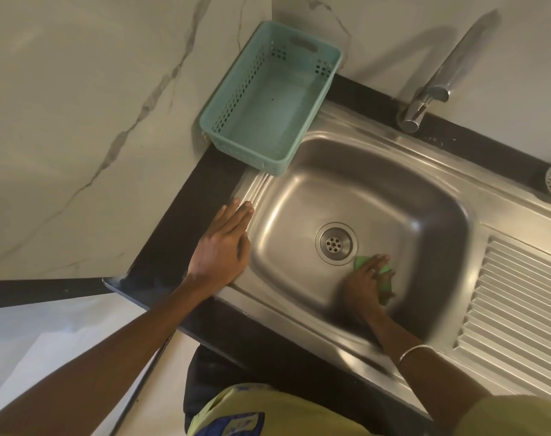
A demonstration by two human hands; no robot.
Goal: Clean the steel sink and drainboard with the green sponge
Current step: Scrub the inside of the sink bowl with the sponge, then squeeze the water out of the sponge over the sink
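Resting flat with fingers straight, the left hand (222,247) lies on the black stone bench (186,221) at the stainless steel sink's (409,196) 9 o'clock rim. An empty teal plastic basket (267,99) sits at 11 o'clock. The right hand (363,283) presses the green sponge (384,275) to the basin floor, 4 o'clock of the round drain (335,243), its grip around it blurred. The ribbed steel drainboard (519,303) lies at 3 o'clock.

A home kitchen: a steel sink (346,196) with ribbed drainboard (516,297) is set into a dark worktop (186,215), a tap (441,86) stands behind it, marble-look wall tiles (79,105) rise around, and a plastic basket (267,99) sits in the corner.
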